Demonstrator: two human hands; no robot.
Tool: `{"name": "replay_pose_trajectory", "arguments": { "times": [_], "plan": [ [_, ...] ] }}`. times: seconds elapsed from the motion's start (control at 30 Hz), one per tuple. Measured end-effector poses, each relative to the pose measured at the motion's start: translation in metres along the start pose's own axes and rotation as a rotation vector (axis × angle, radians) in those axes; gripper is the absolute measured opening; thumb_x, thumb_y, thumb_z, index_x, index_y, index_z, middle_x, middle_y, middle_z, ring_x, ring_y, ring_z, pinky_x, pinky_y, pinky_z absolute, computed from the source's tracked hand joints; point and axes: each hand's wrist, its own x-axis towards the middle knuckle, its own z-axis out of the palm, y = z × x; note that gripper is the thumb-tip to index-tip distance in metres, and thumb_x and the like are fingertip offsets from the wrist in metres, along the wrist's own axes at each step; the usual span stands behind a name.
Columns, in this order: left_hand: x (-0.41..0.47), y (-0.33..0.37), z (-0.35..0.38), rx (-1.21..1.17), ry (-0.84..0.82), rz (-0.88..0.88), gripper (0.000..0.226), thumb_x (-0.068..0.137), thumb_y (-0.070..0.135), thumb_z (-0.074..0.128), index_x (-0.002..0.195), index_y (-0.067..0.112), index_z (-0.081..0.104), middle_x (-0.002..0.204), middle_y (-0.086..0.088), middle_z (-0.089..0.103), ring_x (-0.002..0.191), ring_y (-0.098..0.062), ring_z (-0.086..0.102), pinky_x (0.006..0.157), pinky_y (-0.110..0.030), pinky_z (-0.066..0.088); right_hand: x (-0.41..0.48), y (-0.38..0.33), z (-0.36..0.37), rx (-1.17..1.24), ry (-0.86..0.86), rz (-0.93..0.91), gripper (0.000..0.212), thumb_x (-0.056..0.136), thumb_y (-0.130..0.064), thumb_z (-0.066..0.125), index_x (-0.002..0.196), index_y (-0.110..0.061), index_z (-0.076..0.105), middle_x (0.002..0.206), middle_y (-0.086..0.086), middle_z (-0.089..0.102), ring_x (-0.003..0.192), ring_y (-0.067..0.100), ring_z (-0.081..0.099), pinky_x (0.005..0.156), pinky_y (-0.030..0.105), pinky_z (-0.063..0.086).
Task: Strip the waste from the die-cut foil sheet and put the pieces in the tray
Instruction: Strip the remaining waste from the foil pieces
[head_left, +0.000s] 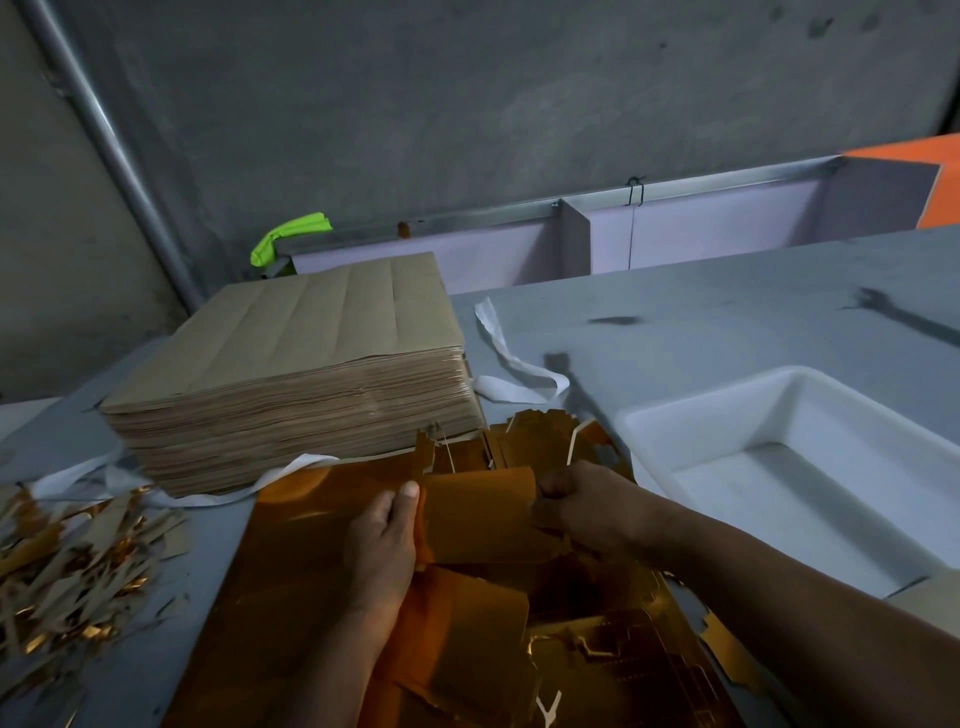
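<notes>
Both hands hold a cut foil piece above the foil sheet, left of the tray.

The left hand pinches the left edge of the foil piece, thumb on top. The right hand is curled round its right edge. The foil sheet lies on the tabletop, its far edge torn and ragged, touching the stack of brown paper. The white tray sits just right of the hands, with bare tabletop beyond it. A scrap heap lies at the left edge.
</notes>
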Motion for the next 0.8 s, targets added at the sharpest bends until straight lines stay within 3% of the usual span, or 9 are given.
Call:
{"name": "replay_pose_trajectory", "arguments": {
  "times": [0.13,0.33,0.5,0.63,0.8],
  "plan": [
    [0.000,-0.001,0.001,-0.011,0.008,0.018,0.043,0.100,0.044,0.042,0.091,0.007,0.061,0.090,-0.026,0.065,0.078,-0.035,0.065,0.062,-0.032,0.048,0.000,-0.001,0.001,0.017,-0.009,0.011,0.018,0.100,-0.025,0.052,0.082,-0.025,0.053,0.071,0.005,0.056,0.048,0.010,0.051,0.048,0.021,0.041],
    [0.001,-0.002,0.003,-0.029,0.024,0.018,0.040,0.101,0.041,0.043,0.092,0.008,0.062,0.090,-0.023,0.067,0.084,-0.036,0.066,0.066,-0.035,0.050,0.003,-0.001,-0.001,0.037,0.017,0.050,0.014,0.102,-0.023,0.048,0.113,-0.019,0.056,0.072,0.004,0.060,0.048,0.009,0.054,0.048,0.020,0.044],
    [0.001,-0.004,0.003,0.004,0.028,0.021,0.039,0.100,0.042,0.043,0.088,0.010,0.061,0.083,-0.023,0.064,0.072,-0.030,0.060,0.061,-0.033,0.044,0.004,0.000,-0.001,0.088,0.014,0.056,0.011,0.099,-0.021,0.050,0.100,-0.015,0.058,0.066,0.004,0.059,0.044,0.009,0.053,0.047,0.021,0.042],
    [0.003,-0.008,0.003,0.022,0.042,-0.001,0.038,0.100,0.043,0.043,0.083,0.013,0.059,0.069,-0.007,0.055,0.063,-0.021,0.054,0.058,-0.030,0.042,0.004,0.000,0.000,0.133,0.036,0.061,0.014,0.099,-0.025,0.051,0.090,-0.018,0.059,0.063,0.004,0.058,0.044,0.011,0.053,0.045,0.022,0.040],
    [0.006,-0.013,0.005,0.044,0.087,-0.012,0.032,0.100,0.041,0.046,0.082,0.018,0.060,0.065,0.000,0.053,0.058,-0.014,0.051,0.053,-0.025,0.039,0.005,0.000,0.000,0.189,0.052,0.059,0.017,0.098,-0.029,0.052,0.086,-0.019,0.058,0.064,0.004,0.060,0.049,0.015,0.055,0.048,0.023,0.042]
  ]
}}
